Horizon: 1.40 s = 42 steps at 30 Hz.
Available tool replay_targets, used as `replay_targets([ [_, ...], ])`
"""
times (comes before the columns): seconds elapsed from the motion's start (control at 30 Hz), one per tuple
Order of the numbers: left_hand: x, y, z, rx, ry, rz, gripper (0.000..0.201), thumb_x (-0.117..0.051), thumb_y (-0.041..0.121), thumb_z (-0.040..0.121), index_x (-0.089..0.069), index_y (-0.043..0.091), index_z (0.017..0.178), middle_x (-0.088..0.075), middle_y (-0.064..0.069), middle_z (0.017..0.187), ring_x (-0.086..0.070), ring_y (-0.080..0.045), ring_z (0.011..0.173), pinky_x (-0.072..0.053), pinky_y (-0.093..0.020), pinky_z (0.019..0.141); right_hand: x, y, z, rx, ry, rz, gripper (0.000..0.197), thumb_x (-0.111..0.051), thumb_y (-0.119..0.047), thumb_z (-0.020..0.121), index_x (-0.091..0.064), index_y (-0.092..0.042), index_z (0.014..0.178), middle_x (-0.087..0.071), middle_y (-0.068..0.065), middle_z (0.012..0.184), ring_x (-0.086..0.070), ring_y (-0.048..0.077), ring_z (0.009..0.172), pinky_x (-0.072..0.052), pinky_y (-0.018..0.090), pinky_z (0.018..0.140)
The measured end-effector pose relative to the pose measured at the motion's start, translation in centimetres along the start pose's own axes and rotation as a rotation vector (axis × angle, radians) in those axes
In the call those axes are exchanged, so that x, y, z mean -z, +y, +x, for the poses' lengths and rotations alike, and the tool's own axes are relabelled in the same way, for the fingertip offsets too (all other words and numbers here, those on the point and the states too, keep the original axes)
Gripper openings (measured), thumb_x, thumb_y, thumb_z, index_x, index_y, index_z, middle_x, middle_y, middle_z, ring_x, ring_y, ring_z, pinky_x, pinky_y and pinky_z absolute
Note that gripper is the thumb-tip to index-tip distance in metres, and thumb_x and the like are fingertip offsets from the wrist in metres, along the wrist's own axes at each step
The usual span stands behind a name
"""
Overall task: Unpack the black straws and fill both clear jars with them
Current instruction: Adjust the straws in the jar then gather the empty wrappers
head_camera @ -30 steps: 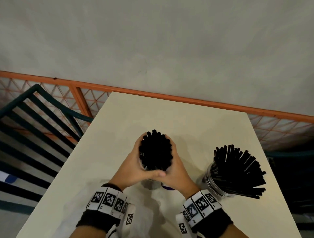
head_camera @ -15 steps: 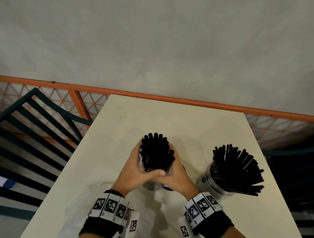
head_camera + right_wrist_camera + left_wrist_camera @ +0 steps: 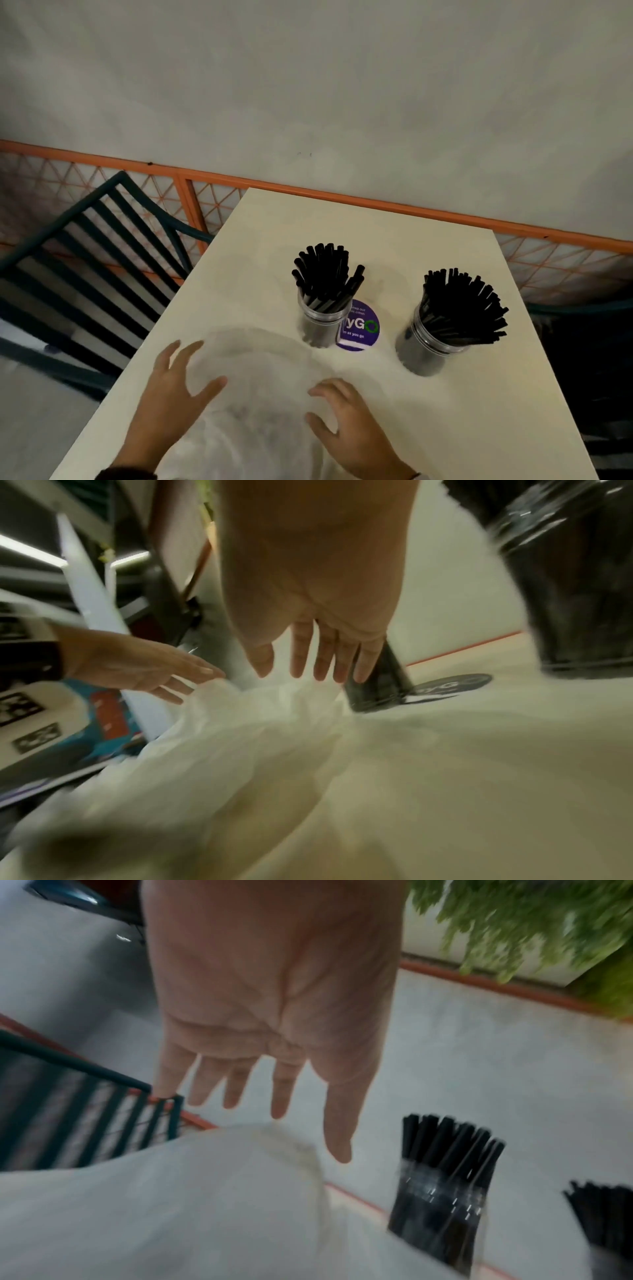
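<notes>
Both hands hovered low over the near half of the counter (image 3: 445, 411), fingers spread and holding nothing: the left hand (image 3: 174, 387) at the near-left edge, the right hand (image 3: 342, 414) nearer the middle. Between and beneath them lay a crumpled clear plastic wrapper (image 3: 260, 383), blurred in every view; whether either palm actually touched it could not be told, though the right wrist view showed both sets of fingertips just above its folds.

Ahead of the hands stood the two clear jars, upright and well apart from each other. The left jar (image 3: 320, 320) sat straight beyond the wrapper's far edge, closest to the right hand's fingertips, its black straws (image 3: 325, 274) standing nearly vertical in a fairly tight bunch. The right jar (image 3: 431, 342) stood off to the right near the counter's edge, its straws (image 3: 462, 305) fanned and leaning rightward. A round purple sticker (image 3: 359, 327) lay flat between the jars, partly hidden behind the left one.

Judging from this, both jars looked filled, and what remained was likely gathering the empty wrapper. It lay directly under the hands, its length running from the near edge toward the left jar, so a careless sweep forward might nudge that jar. A dark slatted chair (image 3: 85, 257) stood beside the counter's left edge, and an orange railing (image 3: 376, 202) ran behind.
</notes>
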<state>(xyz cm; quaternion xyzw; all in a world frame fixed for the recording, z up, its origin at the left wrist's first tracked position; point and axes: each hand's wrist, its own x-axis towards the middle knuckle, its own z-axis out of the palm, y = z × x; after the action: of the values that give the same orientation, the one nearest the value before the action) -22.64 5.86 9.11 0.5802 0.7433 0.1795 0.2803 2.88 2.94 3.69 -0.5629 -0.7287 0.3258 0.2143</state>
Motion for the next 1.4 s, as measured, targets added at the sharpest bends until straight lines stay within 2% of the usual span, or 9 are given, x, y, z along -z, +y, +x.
replay_targets([
  [0.2, -3.4, -4.6, -3.7, 0.241, -0.131, -0.129, 0.099, -0.075, 0.031, 0.073, -0.012, 0.01, 0.146, -0.04, -0.021, 0.142, -0.044, -0.037, 0.125, -0.037, -0.045, 0.103, -3.9, -2.2, -3.3, 0.223, -0.186, -0.368, 0.092, -0.023, -0.086, 0.063, -0.035, -0.03, 0.135, -0.032, 0.002, 0.15, -0.02, 0.022, 0.142, -0.018, 0.041, 0.114],
  [0.33, -4.5, -4.6, -6.0, 0.221, -0.099, -0.077, 0.061, -0.064, 0.029, 0.083, -0.04, 0.007, 0.135, -0.053, -0.017, 0.133, -0.05, -0.033, 0.121, -0.04, -0.037, 0.098, -4.4, -2.5, -5.1, 0.088, -0.496, -0.401, 0.113, -0.061, -0.073, 0.062, -0.001, -0.029, 0.146, -0.01, 0.003, 0.156, 0.001, 0.024, 0.145, -0.003, 0.045, 0.116],
  [0.63, -3.9, -3.0, -11.1, 0.27, -0.141, -0.442, 0.013, -0.064, 0.028, 0.081, -0.063, 0.015, 0.081, -0.067, -0.008, 0.091, -0.064, -0.022, 0.083, -0.053, -0.038, 0.079, -5.3, -1.1, -6.8, 0.14, -0.251, -0.452, 0.069, -0.059, -0.043, 0.081, -0.03, -0.025, 0.14, -0.039, -0.004, 0.142, -0.03, 0.021, 0.136, -0.01, 0.043, 0.115],
  [0.8, -2.8, -2.8, -12.3, 0.264, -0.251, -0.695, 0.028, -0.062, 0.029, 0.084, -0.07, 0.006, 0.097, -0.075, -0.009, 0.091, -0.071, -0.022, 0.082, -0.055, -0.035, 0.079, -5.3, -3.5, -8.3, 0.176, -0.188, -0.472, 0.108, -0.051, -0.079, 0.056, -0.004, -0.038, 0.144, -0.021, 0.0, 0.154, -0.002, 0.031, 0.141, 0.013, 0.05, 0.108],
  [0.93, -2.3, -2.7, -11.8, 0.287, -0.341, -0.801, 0.057, -0.072, 0.042, 0.066, -0.063, 0.004, 0.109, -0.071, -0.014, 0.104, -0.067, -0.029, 0.095, -0.049, -0.046, 0.094, -4.5, -5.6, -8.1, 0.164, -0.083, -0.312, 0.073, -0.058, -0.037, 0.077, -0.018, -0.047, 0.137, -0.034, -0.007, 0.148, -0.019, 0.021, 0.141, -0.001, 0.041, 0.118],
  [1.03, -1.8, -3.6, -10.7, 0.211, -0.46, -0.783, 0.069, -0.074, 0.055, 0.058, -0.066, 0.006, 0.107, -0.069, -0.014, 0.11, -0.064, -0.028, 0.104, -0.043, -0.049, 0.101, -4.2, -5.7, -7.6, 0.123, 0.067, -0.173, 0.053, -0.053, -0.01, 0.068, -0.048, -0.039, 0.111, -0.067, -0.005, 0.109, -0.062, 0.019, 0.101, -0.046, 0.027, 0.092],
  [1.17, 1.2, -5.0, -9.8, -0.045, -0.335, -0.568, 0.026, -0.066, 0.04, 0.08, -0.065, 0.022, 0.098, -0.066, 0.006, 0.108, -0.061, -0.013, 0.105, -0.044, -0.016, 0.082, -3.6, -7.0, -7.4, 0.044, 0.165, -0.23, 0.037, -0.044, -0.015, 0.065, -0.064, -0.029, 0.093, -0.07, -0.008, 0.091, -0.066, 0.012, 0.076, -0.051, 0.018, 0.063],
  [1.27, 4.8, -5.2, -9.4, -0.347, -0.176, -0.396, 0.056, -0.07, 0.059, 0.062, -0.045, 0.042, 0.109, -0.04, 0.026, 0.122, -0.041, 0.007, 0.116, -0.034, -0.008, 0.087, -4.1, -8.5, -7.3, 0.125, 0.157, -0.31, 0.026, -0.054, -0.014, 0.068, -0.067, -0.027, 0.087, -0.07, -0.006, 0.088, -0.066, 0.013, 0.077, -0.054, 0.018, 0.063],
  [1.4, 5.7, -3.6, -8.9, -0.568, -0.545, -0.082, 0.106, -0.074, 0.068, 0.049, -0.014, 0.053, 0.135, -0.009, 0.027, 0.145, -0.017, 0.01, 0.131, -0.024, -0.018, 0.109, -4.6, -11.8, -7.4, 0.183, 0.211, -0.155, 0.017, -0.055, -0.016, 0.077, -0.069, -0.021, 0.086, -0.066, -0.011, 0.096, -0.054, 0.004, 0.094, -0.045, 0.011, 0.077],
])
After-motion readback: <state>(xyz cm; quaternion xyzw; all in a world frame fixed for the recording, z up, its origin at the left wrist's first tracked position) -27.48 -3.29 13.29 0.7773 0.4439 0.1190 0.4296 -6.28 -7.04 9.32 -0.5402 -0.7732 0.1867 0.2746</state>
